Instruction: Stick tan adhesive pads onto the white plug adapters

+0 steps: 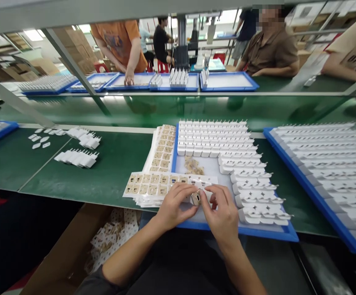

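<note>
Between my two hands is a small charger [196,198], its end face towards me, beige-covered with a dark port slot. My left hand [174,207] pinches it from the left with thumb and fingers. From the right, my right hand [222,211] has its thumb against the face and its fingers curled behind. Just beyond my left hand lies a sheet of beige stickers [149,184], partly over the blue tray [215,226]. White plug chargers [211,139] stand in rows in that tray, prongs up. Crumpled beige film pieces [193,165] lie on its floor.
A second blue tray of chargers [328,176] stands to the right. Further sticker sheets [162,149] are stacked behind. Loose chargers [77,158] and small white plates [39,138] lie on the left. Below is a carton of waste sheets [113,233]. Co-workers [119,45] stand or sit across the bench.
</note>
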Demonstrator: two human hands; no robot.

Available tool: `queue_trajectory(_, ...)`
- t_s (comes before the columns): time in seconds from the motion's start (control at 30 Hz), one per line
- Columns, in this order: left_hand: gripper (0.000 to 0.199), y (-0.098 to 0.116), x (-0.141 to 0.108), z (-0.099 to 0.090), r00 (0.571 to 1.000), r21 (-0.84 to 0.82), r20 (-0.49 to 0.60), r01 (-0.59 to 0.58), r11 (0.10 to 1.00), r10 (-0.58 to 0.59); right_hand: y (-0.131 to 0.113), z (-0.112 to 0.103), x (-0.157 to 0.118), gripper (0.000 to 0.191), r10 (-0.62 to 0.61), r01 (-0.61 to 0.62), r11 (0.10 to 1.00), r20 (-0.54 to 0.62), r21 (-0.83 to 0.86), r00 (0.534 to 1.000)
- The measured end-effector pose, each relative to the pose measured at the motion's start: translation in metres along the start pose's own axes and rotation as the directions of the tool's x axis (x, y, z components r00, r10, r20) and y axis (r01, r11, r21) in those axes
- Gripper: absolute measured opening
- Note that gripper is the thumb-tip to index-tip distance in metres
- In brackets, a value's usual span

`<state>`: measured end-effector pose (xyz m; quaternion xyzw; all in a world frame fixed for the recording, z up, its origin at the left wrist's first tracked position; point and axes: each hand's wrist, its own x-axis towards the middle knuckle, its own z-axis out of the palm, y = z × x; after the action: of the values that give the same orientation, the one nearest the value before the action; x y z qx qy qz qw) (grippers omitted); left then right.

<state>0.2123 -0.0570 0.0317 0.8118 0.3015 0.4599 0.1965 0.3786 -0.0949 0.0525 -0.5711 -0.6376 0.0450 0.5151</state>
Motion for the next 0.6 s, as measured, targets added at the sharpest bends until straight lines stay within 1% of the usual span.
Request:
queue_trajectory(0.03,0.045,0.000,0.000,0.000,1.000,-0.014,-0.010,0.010,1.000,-0.010,0.003,0.001,0.001,0.006,0.049,-0.049,0.998,-0.009,0.032,0.999)
queue_trajectory(0.07,0.045,0.000,0.000,0.001,1.000,-0.028,-0.021,0.019,0.999,-0.019,0.006,0.001,0.002,0.005,0.106,-0.107,0.990,0.006,0.094,0.994)
queue_trajectory(0.13,0.043,-0.001,0.000,0.001,0.998,-0.049,-0.043,0.036,0.998,-0.038,0.009,0.003,0.002,0.008,0.195,-0.219,0.940,0.115,0.261,0.974)
queue_trajectory(0.2,0.039,-0.002,-0.001,0.002,0.996,-0.061,-0.075,0.042,0.997,-0.047,0.008,0.007,-0.001,0.014,0.218,-0.306,0.869,0.255,0.389,0.942)
queue_trajectory(0.27,0.036,-0.003,-0.002,0.003,0.993,-0.085,-0.102,0.054,0.995,-0.063,0.006,0.012,-0.006,0.025,0.227,-0.367,0.817,0.338,0.445,0.913)
queue_trajectory(0.33,0.035,-0.003,-0.003,0.004,0.990,-0.111,-0.115,0.064,0.992,-0.077,0.003,0.017,-0.011,0.030,0.259,-0.420,0.769,0.365,0.482,0.894)
queue_trajectory(0.43,0.037,-0.002,-0.006,0.003,0.991,-0.130,-0.100,0.076,0.989,-0.089,0.002,0.023,-0.015,0.026,0.312,-0.476,0.674,0.367,0.564,0.876)
queue_trajectory(0.53,0.040,-0.002,-0.006,0.003,0.992,-0.116,-0.103,0.059,0.992,-0.071,0.002,0.026,-0.015,0.019,0.339,-0.492,0.595,0.356,0.636,0.871)
queue_trajectory(0.6,0.039,-0.002,-0.005,0.002,0.992,-0.090,-0.124,0.023,0.996,-0.034,0.002,0.029,-0.015,0.017,0.345,-0.488,0.555,0.347,0.674,0.872)
